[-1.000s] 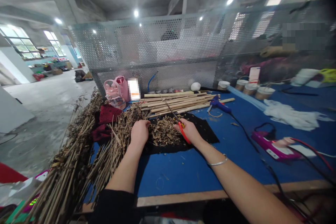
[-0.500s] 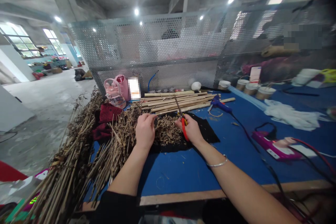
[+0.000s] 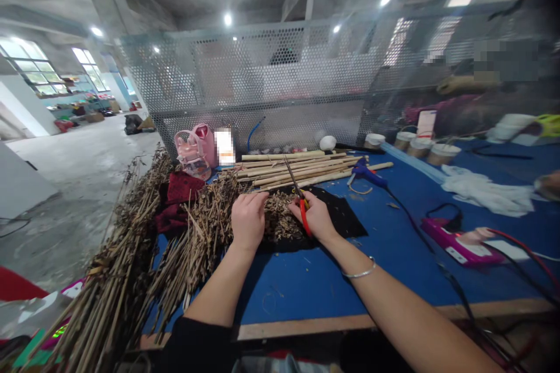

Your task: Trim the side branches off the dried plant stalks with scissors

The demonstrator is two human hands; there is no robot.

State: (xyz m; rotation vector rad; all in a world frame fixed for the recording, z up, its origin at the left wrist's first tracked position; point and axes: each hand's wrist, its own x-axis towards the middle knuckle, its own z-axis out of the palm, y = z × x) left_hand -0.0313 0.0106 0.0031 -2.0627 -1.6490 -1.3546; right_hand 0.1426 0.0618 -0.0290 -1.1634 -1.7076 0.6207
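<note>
The right hand point(image 3: 317, 218) is curled closed around scissors with red-and-yellow handles and slim dark blades point(image 3: 305, 218), which point away from the person and slightly left. The left hand point(image 3: 248, 220) has its fingers bent and drawn together; whether they pinch anything cannot be told. Between the two hands, close to both, a loose heap of dry brown plant pieces point(image 3: 280, 222) lies on a flat black cloth point(image 3: 347, 218). Just left of the left hand rests a bundle of thin, dry brown stalks point(image 3: 203, 227). Beyond the hands, long pale wooden sticks point(image 3: 289, 170) lie side by side, with a blue glue gun point(image 3: 367, 172) near their right ends on the blue tabletop point(image 3: 315, 297).
</note>
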